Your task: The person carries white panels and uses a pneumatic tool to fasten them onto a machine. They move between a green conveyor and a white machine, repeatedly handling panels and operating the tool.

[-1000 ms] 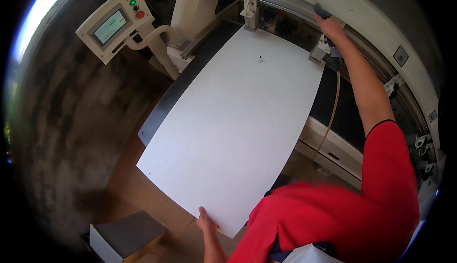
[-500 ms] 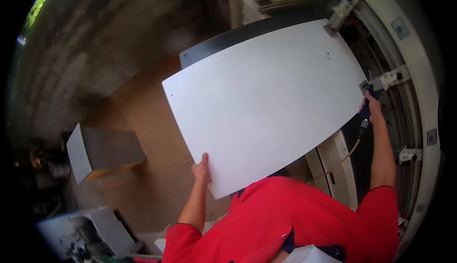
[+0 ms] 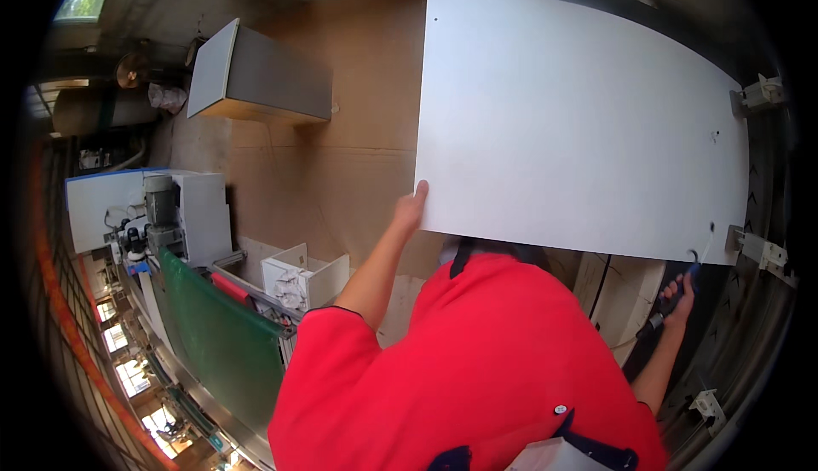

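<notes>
A large white panel (image 3: 579,121) lies across a dark machine bed, with small holes near its corners and right end. My left hand (image 3: 411,207) grips its near left corner, thumb on top and the other fingers hidden beneath. In my right hand (image 3: 679,300) is a blue and black air blow gun (image 3: 667,307) with a hose at its lower end. Its thin nozzle points at a hole by the panel's near right corner. Whether the nozzle touches the panel I cannot tell.
Metal clamps (image 3: 764,254) line the machine's right side. At the left, a grey and white box-shaped cabinet (image 3: 277,75) stands on brown floor sheeting (image 3: 366,138). Nearer are a machine with a grey motor (image 3: 160,202), a green belt (image 3: 221,335) and a white open box (image 3: 328,279).
My view has swung leftward, bringing the green belt into sight. The blow gun has moved from beside the panel's right edge to the hole near its corner. My left hand keeps its grip.
</notes>
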### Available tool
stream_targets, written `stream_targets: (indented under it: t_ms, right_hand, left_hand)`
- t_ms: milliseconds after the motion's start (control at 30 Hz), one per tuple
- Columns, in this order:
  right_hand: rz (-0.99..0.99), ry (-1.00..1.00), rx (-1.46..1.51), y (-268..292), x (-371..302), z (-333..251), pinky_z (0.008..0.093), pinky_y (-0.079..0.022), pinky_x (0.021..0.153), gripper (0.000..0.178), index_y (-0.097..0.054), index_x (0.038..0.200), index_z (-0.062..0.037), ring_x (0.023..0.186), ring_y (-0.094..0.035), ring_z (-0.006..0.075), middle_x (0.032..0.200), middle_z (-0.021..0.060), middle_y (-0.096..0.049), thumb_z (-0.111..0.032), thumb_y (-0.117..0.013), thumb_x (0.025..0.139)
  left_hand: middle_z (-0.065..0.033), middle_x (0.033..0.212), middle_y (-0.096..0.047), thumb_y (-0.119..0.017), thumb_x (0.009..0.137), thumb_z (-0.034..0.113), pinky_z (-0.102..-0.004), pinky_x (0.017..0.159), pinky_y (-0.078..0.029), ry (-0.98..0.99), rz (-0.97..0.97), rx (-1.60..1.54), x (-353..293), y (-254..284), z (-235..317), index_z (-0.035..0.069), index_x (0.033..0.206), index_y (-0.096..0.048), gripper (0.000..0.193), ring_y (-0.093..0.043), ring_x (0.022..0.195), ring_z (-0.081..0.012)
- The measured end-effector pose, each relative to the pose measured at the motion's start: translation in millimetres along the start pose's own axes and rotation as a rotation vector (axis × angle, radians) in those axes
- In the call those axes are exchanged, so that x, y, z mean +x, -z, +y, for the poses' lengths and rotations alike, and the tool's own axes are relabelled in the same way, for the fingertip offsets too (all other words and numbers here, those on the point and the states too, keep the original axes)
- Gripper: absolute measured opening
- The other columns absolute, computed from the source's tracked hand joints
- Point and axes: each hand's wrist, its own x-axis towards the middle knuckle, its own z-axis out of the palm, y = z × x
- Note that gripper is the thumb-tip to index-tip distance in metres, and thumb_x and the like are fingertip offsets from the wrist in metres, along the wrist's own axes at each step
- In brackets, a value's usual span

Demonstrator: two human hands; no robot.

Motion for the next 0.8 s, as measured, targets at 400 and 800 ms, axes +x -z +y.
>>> stream_targets:
  t_ms: [400,800]
  right_hand:
    - [-0.169,-0.465,0.071,7.8,-52.2,221.7,0.0356,-0.045,0.05,0.025,-0.049,0.068,-0.0094,0.048,-0.048,0.0201,0.054,0.0033,-0.046,-0.025,-0.057,0.087]
    - [-0.495,-0.696,-0.728,-153.8,-38.4,247.9,0.033,-0.043,0.052,0.023,-0.053,0.07,-0.0058,0.053,-0.051,0.018,0.06,0.0038,-0.05,-0.018,-0.067,0.083]
  left_hand:
    - [-0.0136,0.092,-0.066,-0.049,0.088,0.062,-0.0355,0.073,-0.051,0.091,0.052,0.166,-19.2,7.6,29.8,-0.006,0.105,-0.063,0.071,-0.064,0.085,-0.0222]
    - [-0.0151,0.088,-0.069,-0.055,0.088,0.054,-0.0363,0.071,-0.051,-0.003,-0.127,-0.103,-3.8,14.8,15.5,-0.005,0.101,-0.067,0.062,-0.064,0.077,-0.0207]
